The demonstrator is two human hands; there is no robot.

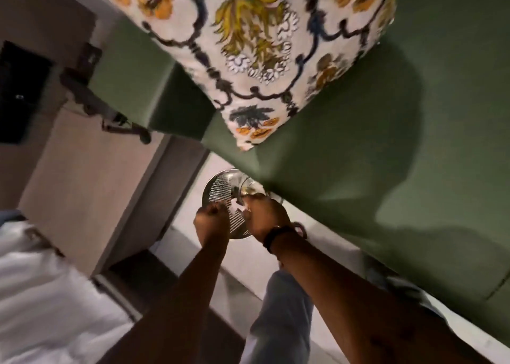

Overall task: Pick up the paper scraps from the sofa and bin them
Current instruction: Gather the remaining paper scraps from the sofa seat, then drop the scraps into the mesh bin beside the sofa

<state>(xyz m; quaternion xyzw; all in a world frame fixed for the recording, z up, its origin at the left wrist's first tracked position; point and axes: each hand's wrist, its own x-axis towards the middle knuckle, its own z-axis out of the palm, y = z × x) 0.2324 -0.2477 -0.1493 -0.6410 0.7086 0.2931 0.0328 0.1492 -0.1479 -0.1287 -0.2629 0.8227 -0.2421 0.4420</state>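
Observation:
A round perforated metal bin [218, 192] stands on the pale floor, right against the front edge of the green sofa [386, 148]. Both my hands hover over its mouth. My left hand [211, 220] is curled into a fist above the near rim. My right hand [266, 216], with a dark band on the wrist, reaches in from the sofa side with its fingers bent down into the bin. The view is blurred, and I cannot make out paper scraps in either hand or on the sofa seat.
A floral cushion [248, 46] leans on the sofa at the top. A pale wooden cabinet [82, 176] and a dark metal fitting [91, 98] stand left of the bin. White cloth [41, 294] fills the lower left. My leg in light trousers [281, 314] is below.

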